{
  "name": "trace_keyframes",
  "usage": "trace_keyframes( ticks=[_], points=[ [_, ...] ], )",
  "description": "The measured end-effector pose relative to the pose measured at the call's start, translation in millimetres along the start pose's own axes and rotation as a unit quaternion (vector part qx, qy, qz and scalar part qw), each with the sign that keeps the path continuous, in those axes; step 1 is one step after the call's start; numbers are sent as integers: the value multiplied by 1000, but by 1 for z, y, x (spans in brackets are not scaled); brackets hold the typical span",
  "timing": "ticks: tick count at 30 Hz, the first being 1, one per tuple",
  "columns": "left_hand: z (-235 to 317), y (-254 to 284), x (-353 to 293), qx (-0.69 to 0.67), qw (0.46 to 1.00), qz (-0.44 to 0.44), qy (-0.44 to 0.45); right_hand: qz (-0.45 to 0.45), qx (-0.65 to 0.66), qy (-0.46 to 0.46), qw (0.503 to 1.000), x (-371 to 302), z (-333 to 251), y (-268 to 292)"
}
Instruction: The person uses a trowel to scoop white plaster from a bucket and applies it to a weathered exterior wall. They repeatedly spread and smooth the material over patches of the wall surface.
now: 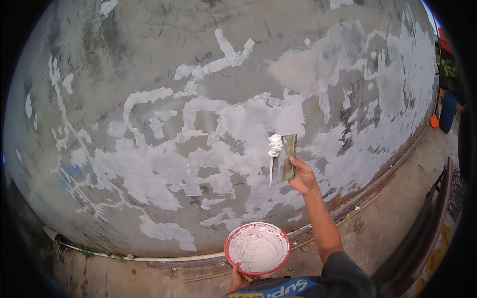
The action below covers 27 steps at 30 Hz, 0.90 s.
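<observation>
My right hand (303,177) grips a flat rectangular putty spreader (286,166) by its right edge, raised in front of the wall. A lump of white putty (275,145) clings to the spreader's left side, with a thin white line of it running down below. Low in the view, my left hand (239,278) grasps the rim of a round red basin (287,258) at its lower left. Creamy white putty (259,249) fills much of the basin and smears its inner wall. Whether the spreader touches the wall, I cannot tell.
A grey cement wall (149,54) with irregular white putty patches spans the view. Along its foot runs a pale pipe (179,259) on the concrete ground (370,233). To the right are a dark curved rail (431,223), a blue barrel (447,112) and an orange object (434,121).
</observation>
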<state>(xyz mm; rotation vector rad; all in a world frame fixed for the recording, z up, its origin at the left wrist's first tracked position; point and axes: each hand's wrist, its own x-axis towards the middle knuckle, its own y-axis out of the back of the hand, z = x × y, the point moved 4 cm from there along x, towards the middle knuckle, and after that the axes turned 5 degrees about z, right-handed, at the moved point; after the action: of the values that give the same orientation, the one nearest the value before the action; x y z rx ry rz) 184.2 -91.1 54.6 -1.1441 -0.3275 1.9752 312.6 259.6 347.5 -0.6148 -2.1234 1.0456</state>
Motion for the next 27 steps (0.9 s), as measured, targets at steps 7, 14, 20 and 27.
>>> trace_keyframes(
  ticks=[7,14,20,27],
  points=[
    [48,6,27,-84,996,20,-4,105,-306,396,859,122,-153,-67],
    [104,23,65,-69,996,34,-34,344,-559,549,518,202,-225,-103],
    [126,15,84,-70,996,44,-45,338,-593,636,360,236,-266,-139],
    [117,-22,103,-81,993,58,-63,273,-606,690,286,275,-262,-152]
  ],
)
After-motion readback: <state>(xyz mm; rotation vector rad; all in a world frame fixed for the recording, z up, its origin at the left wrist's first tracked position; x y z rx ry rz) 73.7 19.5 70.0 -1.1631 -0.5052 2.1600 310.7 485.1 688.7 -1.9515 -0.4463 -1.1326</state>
